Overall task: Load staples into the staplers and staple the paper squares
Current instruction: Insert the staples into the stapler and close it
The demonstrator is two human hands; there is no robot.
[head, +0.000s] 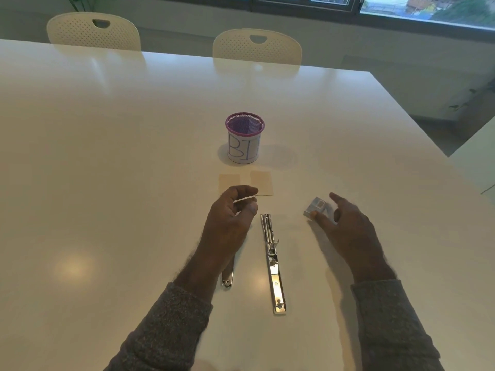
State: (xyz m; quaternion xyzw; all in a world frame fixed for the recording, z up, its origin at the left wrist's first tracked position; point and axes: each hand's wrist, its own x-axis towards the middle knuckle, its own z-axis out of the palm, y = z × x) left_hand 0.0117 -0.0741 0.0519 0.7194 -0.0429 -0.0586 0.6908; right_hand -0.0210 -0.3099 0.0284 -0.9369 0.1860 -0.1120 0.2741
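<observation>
Chrome stapler [273,263], opened flat w/ its magazine exposed, lies on white table [107,156]. Just left of it, left hand [230,215] pinches a thin staple strip [245,198] btwn thumb & fingertips. Right of stapler, right hand [345,226] rests spread-fingered on small staple box [317,208], not gripping it. Beyond stapler: two tan paper squares [261,182], then a purple mesh cup [244,137]. Second stapler [227,277] mostly hidden under left wrist. Strip likely light, brittle; snaps if bent, so hold by its sides.
</observation>
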